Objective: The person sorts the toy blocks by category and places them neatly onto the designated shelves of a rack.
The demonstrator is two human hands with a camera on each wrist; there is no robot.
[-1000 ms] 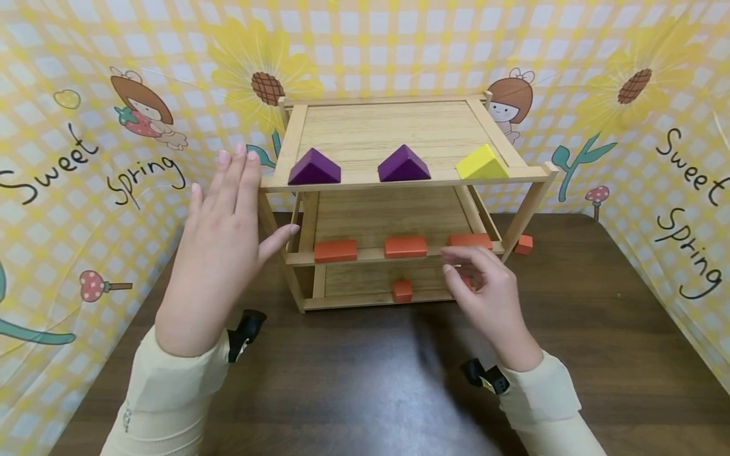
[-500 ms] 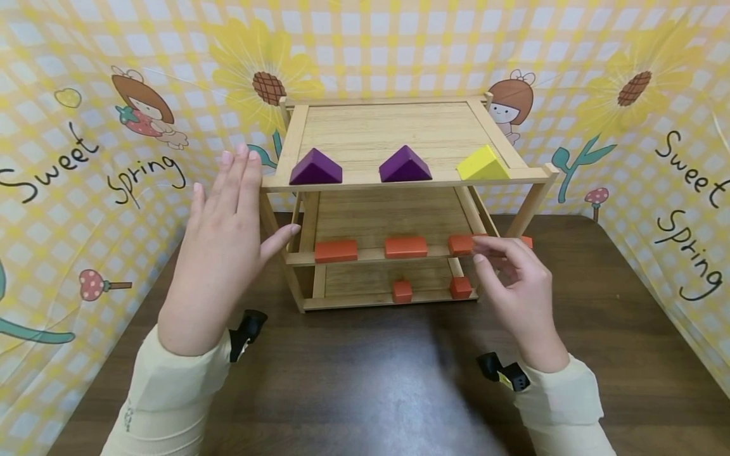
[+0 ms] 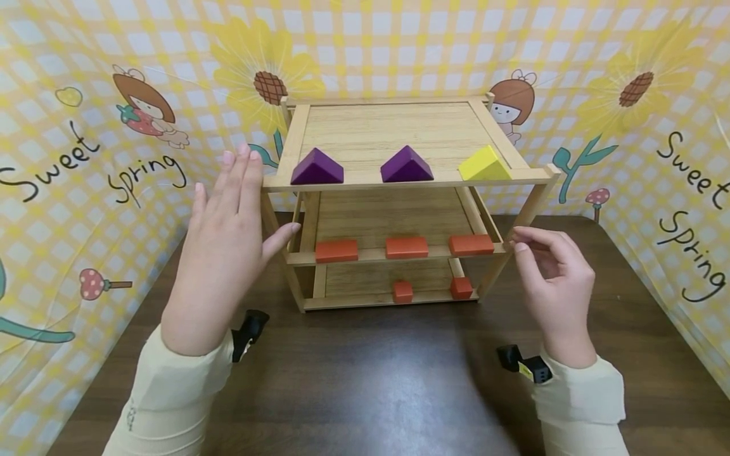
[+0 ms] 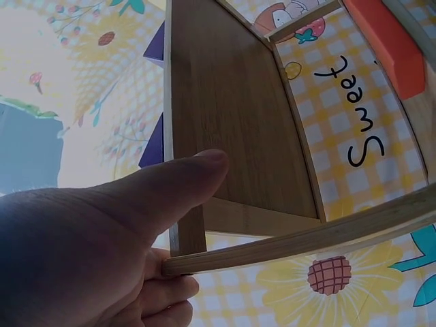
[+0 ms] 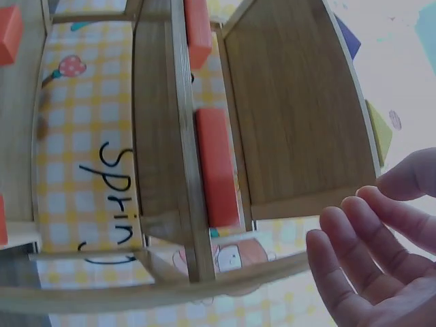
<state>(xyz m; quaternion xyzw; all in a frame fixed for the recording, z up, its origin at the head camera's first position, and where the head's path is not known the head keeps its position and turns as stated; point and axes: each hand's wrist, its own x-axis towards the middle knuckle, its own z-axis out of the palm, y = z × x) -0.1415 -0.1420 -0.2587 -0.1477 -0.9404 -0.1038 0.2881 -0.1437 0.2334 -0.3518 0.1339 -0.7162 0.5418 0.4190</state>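
In the head view, my left hand [image 3: 219, 253] lies with straight fingers along the left front corner of a three-tier wooden shelf [image 3: 393, 133], its thumb apart toward the front post. The left wrist view shows the thumb crossing that corner. My right hand [image 3: 559, 285] hovers beside the right front post, fingers loosely bent and holding nothing visible. Two purple triangular blocks [image 3: 317, 167] and a yellow triangular block [image 3: 485, 163] line the top front edge. Three red rectangular blocks [image 3: 406, 247] lie along the middle tier. Two small red cubes [image 3: 402, 291] sit on the bottom tier.
The shelf stands on a dark wooden table [image 3: 365, 373]. A yellow checked cloth [image 3: 399, 44] with flower prints surrounds the back and sides. Black wrist-camera mounts [image 3: 249, 330] project from both sleeves.
My right hand has moved rightward, away from the right-hand red rectangular block to beside the right post. It now covers the spot where a red cube showed. The left hand stays in place.
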